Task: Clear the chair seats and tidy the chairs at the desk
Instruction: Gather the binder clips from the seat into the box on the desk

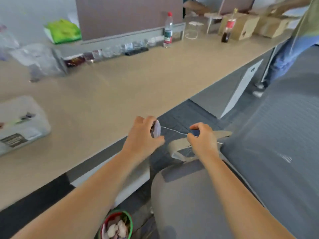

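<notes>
A grey chair fills the lower right: its seat lies under my right forearm and its mesh back rises at the right. My left hand is closed on a small white block, held just off the desk's front edge. A thin white cable runs from that block to my right hand, which is closed on the cable and a small dark blue piece. The chair's grey armrest shows between and below my hands.
The long tan desk carries a clear plastic box, plastic bags, small containers, a water bottle, a cola bottle and cardboard boxes. A green-rimmed bin stands on the floor. A person stands at the far right.
</notes>
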Available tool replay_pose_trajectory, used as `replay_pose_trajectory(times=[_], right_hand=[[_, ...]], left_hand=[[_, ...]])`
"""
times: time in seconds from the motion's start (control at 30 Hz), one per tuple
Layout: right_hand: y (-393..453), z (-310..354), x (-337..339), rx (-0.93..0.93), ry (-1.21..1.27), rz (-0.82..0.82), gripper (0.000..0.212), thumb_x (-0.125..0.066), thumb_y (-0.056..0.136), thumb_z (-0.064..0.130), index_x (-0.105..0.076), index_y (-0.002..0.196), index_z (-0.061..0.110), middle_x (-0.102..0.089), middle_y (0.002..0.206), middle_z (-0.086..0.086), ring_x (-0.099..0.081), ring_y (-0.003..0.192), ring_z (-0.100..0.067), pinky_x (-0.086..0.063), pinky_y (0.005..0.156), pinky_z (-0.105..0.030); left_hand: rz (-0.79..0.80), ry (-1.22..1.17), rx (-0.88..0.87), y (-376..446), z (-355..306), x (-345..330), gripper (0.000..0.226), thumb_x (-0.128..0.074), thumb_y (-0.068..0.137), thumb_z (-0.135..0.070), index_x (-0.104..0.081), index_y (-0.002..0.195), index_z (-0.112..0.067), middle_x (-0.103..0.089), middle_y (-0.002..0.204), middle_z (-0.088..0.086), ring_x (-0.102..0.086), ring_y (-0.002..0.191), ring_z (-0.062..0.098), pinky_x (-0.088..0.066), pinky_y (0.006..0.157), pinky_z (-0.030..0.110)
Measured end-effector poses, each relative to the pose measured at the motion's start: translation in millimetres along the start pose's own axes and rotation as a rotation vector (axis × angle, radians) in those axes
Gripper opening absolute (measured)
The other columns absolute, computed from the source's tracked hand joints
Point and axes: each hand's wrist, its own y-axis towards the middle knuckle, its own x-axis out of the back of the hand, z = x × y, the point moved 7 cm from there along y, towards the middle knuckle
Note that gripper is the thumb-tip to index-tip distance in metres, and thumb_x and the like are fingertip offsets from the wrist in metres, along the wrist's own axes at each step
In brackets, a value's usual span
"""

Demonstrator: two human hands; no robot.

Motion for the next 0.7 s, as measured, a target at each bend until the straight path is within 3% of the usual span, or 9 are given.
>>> replay_pose_trajectory(times=[0.1, 0.23, 0.33, 0.4, 0.47, 0.57, 0.7], right_hand=[[-5.7, 55.8, -31.2, 0.126, -0.023, 0.092, 0.024, -0.051, 0.09, 0.009, -0.056, 0.113, 0.005, -0.055, 0.123, -0.012, -0.053, 0.108, -0.023, -0.026, 0.067, -0.012], [-23.6, 121.9, -80.0, 0.267, 0.014, 0.216, 0.022, -0.051, 0.088, 0.006, -0.057, 0.109, 0.002, -0.056, 0.119, -0.014, -0.046, 0.091, -0.014, -0.031, 0.073, -0.019], [-36.0, 167.2, -117.4, 0.346, 0.035, 0.287, 0.022, -0.05, 0.087, 0.004, -0.058, 0.107, 0.0, -0.057, 0.117, -0.015, -0.049, 0.092, -0.018, -0.033, 0.075, -0.022], [-42.0, 195.1, -143.0, 0.402, 0.037, 0.315, 0.022, -0.05, 0.086, 0.004, -0.058, 0.106, 0.0, -0.058, 0.116, -0.016, -0.051, 0.093, -0.02, -0.03, 0.072, -0.015], [-47.7, 222.1, -171.5, 0.447, 0.041, 0.342, 0.021, -0.05, 0.087, 0.003, -0.058, 0.106, -0.002, -0.056, 0.116, -0.017, -0.046, 0.088, -0.017, -0.026, 0.061, -0.013], [-55.8, 261.8, -217.7, 0.491, 0.057, 0.383, 0.02, -0.049, 0.088, 0.001, -0.057, 0.106, -0.003, -0.055, 0.115, -0.02, -0.043, 0.087, -0.016, -0.029, 0.06, -0.013], [-54.9, 303.7, -271.9, 0.488, 0.068, 0.399, 0.021, -0.05, 0.087, 0.001, -0.056, 0.106, -0.004, -0.054, 0.115, -0.02, -0.05, 0.092, -0.023, -0.027, 0.065, -0.012]], left_hand=[[-0.104, 0.012, 0.078, -19.8, 30.0, 53.4, 0.046, -0.066, 0.077, -0.021, -0.05, 0.119, -0.012, -0.044, 0.104, 0.005, -0.049, 0.092, 0.024, -0.034, 0.076, 0.024], [-0.217, 0.008, 0.226, -49.5, 80.0, 117.1, 0.049, -0.063, 0.08, -0.02, -0.047, 0.126, -0.011, -0.049, 0.124, 0.012, -0.051, 0.106, 0.029, -0.038, 0.086, 0.029], [-0.317, 0.011, 0.298, -72.0, 116.5, 163.1, 0.051, -0.062, 0.082, -0.02, -0.044, 0.128, -0.01, -0.049, 0.127, 0.011, -0.046, 0.095, 0.02, -0.032, 0.079, 0.025], [-0.384, 0.008, 0.355, -85.0, 142.6, 190.3, 0.051, -0.062, 0.082, -0.019, -0.043, 0.128, -0.008, -0.049, 0.127, 0.012, -0.04, 0.092, 0.015, -0.03, 0.078, 0.024], [-0.442, -0.012, 0.408, -95.0, 171.5, 214.9, 0.05, -0.064, 0.081, -0.014, -0.045, 0.125, -0.003, -0.049, 0.126, 0.016, -0.044, 0.095, 0.021, -0.033, 0.079, 0.026], [-0.505, -0.008, 0.462, -102.0, 218.9, 251.5, 0.046, -0.065, 0.079, -0.011, -0.047, 0.12, 0.0, -0.049, 0.124, 0.02, -0.048, 0.102, 0.03, -0.04, 0.084, 0.033], [-0.483, -0.01, 0.466, -88.1, 275.4, 288.2, 0.05, -0.065, 0.079, -0.012, -0.045, 0.125, -0.003, -0.048, 0.127, 0.017, -0.039, 0.093, 0.016, -0.033, 0.083, 0.025]])
